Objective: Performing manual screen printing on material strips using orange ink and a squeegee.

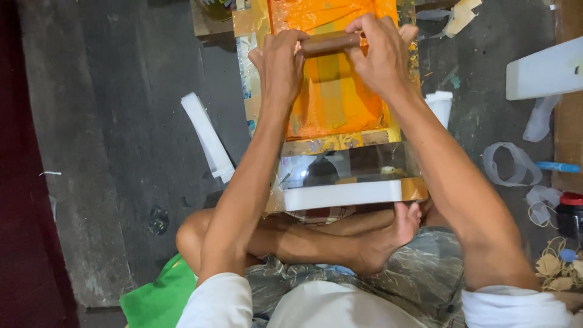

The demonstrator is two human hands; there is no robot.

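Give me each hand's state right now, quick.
Left hand: closed on the brown wooden squeegee handle.
Right hand: closed on the same handle.

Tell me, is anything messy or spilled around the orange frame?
Yes. Orange ink is smeared unevenly over the screen frame, with bare streaks under the wooden handle gripped by the left hand and right hand. Torn tape and paper scraps lie scattered on the floor to the right.
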